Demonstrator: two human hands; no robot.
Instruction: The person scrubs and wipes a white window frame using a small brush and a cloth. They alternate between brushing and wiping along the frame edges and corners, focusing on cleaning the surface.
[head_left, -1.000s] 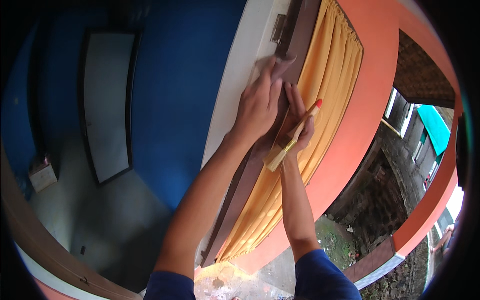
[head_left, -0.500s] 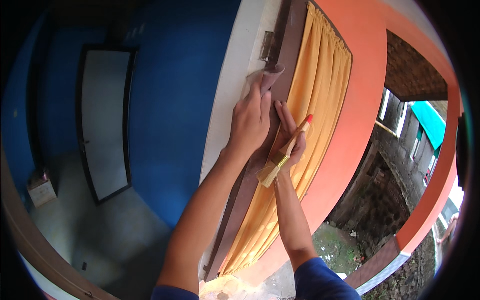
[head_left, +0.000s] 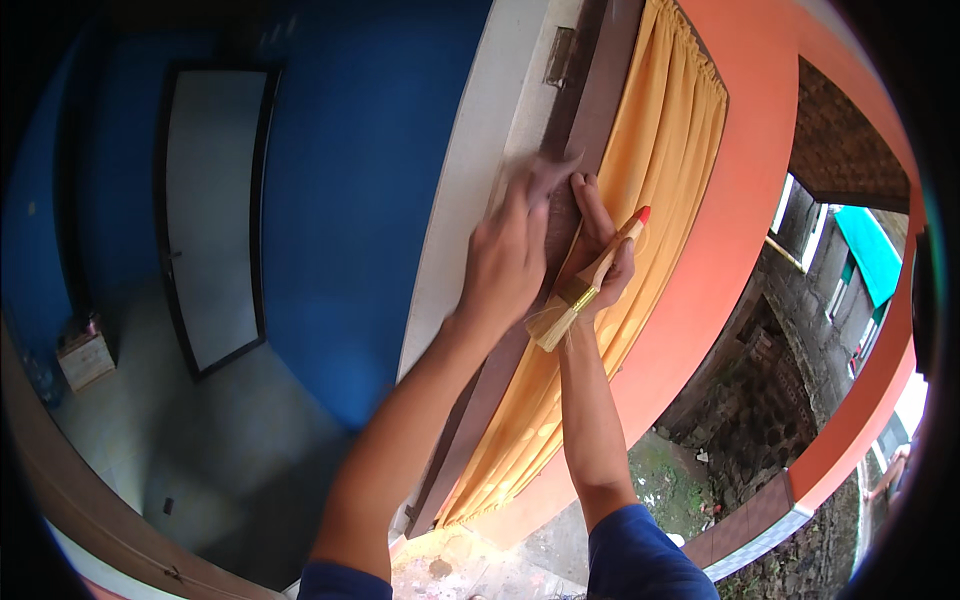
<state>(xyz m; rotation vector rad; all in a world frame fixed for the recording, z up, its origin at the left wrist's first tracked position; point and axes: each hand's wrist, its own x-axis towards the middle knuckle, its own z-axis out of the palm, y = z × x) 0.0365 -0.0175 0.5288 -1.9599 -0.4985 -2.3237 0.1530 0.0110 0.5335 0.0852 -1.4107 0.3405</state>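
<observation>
My left hand (head_left: 503, 258) is closed on a bent, brownish-grey sheet that looks like sandpaper (head_left: 548, 174), blurred by motion. It presses the sheet against the edge of a brown wooden frame (head_left: 604, 90). Just to its right, my right hand (head_left: 594, 218) grips a paintbrush (head_left: 604, 264) between thumb and palm. The brush has a pale wooden handle with a red tip, a gold ferrule and light bristles pointing down toward me. The outstretched fingertips of that hand rest on the frame beside the sheet.
A yellow curtain (head_left: 668, 120) hangs right of the frame, by an orange wall (head_left: 745, 190). A whitish jamb edge with a small recessed metal plate (head_left: 560, 56) runs along the left. Beyond it lies a blue room with a white door (head_left: 212, 220) and a box (head_left: 86, 360).
My left hand has slid down the frame with the sheet, toward me. The right hand keeps its place on the frame with the paintbrush. The whole view has shifted slightly.
</observation>
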